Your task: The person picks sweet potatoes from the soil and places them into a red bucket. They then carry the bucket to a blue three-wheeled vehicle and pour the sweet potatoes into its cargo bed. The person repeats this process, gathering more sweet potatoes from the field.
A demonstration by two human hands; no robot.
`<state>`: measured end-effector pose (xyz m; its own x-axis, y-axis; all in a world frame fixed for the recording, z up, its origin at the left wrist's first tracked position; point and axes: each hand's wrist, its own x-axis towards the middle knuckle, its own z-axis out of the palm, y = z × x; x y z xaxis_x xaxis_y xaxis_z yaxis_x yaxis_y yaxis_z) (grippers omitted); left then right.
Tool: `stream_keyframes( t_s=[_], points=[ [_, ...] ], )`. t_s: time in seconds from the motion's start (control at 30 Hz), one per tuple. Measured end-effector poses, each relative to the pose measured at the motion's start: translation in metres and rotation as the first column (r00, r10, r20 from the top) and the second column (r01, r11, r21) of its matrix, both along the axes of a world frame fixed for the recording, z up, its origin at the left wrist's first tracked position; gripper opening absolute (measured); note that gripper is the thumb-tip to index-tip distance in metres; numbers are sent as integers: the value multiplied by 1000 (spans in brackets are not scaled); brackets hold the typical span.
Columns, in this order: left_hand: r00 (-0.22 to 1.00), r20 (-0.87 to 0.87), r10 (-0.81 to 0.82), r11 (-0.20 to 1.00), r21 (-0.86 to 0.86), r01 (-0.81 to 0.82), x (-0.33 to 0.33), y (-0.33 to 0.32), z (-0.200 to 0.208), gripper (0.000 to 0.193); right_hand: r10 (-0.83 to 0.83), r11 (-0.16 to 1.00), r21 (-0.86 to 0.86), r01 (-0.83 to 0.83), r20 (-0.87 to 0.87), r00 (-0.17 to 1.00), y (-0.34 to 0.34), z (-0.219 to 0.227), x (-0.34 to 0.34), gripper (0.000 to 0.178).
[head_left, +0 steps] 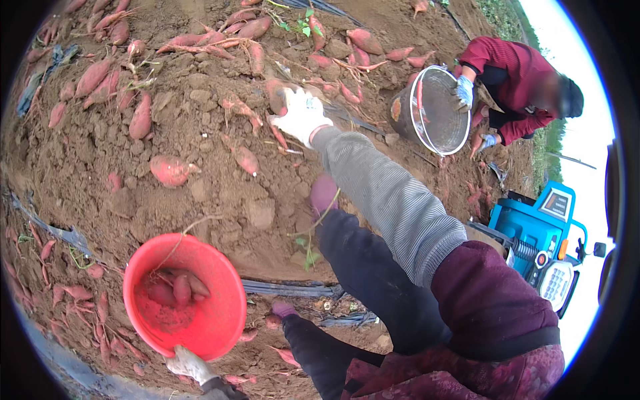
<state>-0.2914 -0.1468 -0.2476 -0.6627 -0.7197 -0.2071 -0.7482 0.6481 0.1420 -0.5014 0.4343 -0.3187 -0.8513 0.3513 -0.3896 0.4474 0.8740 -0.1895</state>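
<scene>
My right hand (300, 119), in a white glove with a striped grey sleeve, reaches out to the soil. Its fingers are closed round a reddish-brown sweet potato (275, 95), partly hidden by the glove. At the lower left, my left hand (189, 366), in a soiled pale glove, grips the near rim of a red bucket (223, 293). That bucket tilts toward me, and several sweet potatoes (182, 290) with loose dirt lie in its bottom. A single sweet potato (171, 171) rests on the soil between the bucket and my right hand.
Sweet potatoes (93, 77) lie strewn over the cloddy soil (220, 153). A co-worker (513, 87) in dark red crouches at the upper right, one gloved hand at a large grey bucket (400, 113). A blue vehicle (540, 227) stands at the right. Dark plastic film strips (287, 289) cross the ground.
</scene>
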Motion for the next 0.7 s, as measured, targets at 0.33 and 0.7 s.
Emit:
stream_keyframes(
  t_s=[0.33,0.7],
  points=[
    [970,14,242,970,34,-242,-32,7,8,33,-195,878,-365,311,319,927,75,-95,-73,124],
    [999,-46,4,993,119,2,-16,-33,-9,28,-637,125,-846,518,333,696,-13,30,49,110]
  ],
)
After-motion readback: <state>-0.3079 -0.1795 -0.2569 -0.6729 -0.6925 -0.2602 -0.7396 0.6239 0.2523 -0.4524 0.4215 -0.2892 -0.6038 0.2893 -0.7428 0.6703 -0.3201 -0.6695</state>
